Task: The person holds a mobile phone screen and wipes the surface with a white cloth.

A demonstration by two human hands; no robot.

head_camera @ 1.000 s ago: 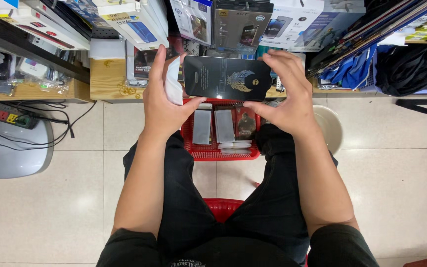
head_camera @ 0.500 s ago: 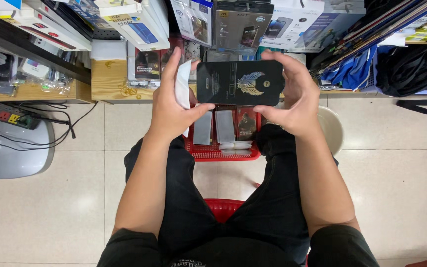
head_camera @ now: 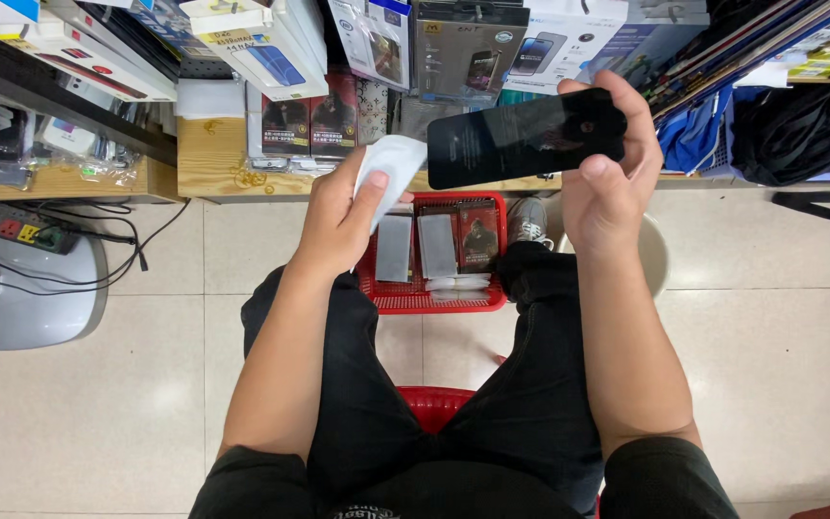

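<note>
Between our right thumb and curled fingers (head_camera: 626,106) sits a dark phone (head_camera: 525,136), pinched at its right end so most of its glossy face stays bare and level before us. That right hand (head_camera: 607,178) is closed narrowly on the edges alone (probably to keep prints off the glass). Our left hand (head_camera: 338,216) grips a white cloth (head_camera: 391,163), folded over the thumb and forefinger, its top corner just beside the phone's left end; whether the two touch we cannot tell. We hold both up at chest height, above our knees, where the light falls on the screen.

Below them a red basket (head_camera: 434,293) stands on the floor between our legs, with flat packets propped upright inside. Beyond it a wooden shelf (head_camera: 208,159) carries boxed goods in rows, near enough to reach from the seat. Off to the left a power strip (head_camera: 21,231) rests on a grey stool (head_camera: 21,298).
</note>
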